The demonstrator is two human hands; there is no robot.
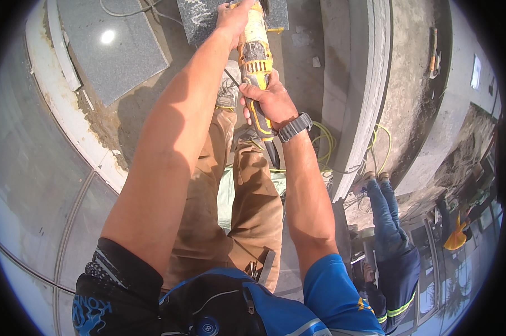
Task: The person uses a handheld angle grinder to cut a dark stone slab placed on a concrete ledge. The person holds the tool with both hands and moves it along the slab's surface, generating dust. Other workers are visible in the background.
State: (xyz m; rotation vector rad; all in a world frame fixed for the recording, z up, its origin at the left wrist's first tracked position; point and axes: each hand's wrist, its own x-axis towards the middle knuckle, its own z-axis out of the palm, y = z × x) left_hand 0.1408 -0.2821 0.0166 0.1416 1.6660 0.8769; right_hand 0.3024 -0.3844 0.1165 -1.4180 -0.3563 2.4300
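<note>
A yellow and black angle grinder (256, 51) is in both of my hands, its front end away from me and its cord end toward my legs. My left hand (233, 21) is closed around the front part, near the picture's top edge. Around the rear black and yellow handle wraps my right hand (271, 102), with a dark watch on that wrist. The grinder's head lies at the picture's edge beside a grey stone slab (200, 22) with pale dust on it; its disc is hard to make out.
Another grey slab (116, 50) lies to the left by a pale wall edge (68, 126). A long concrete ledge (360, 95) runs along the right. Yellow-green hose (323, 140) coils beside it. Beyond are an orange-handled tool (434, 53) and another person (390, 224).
</note>
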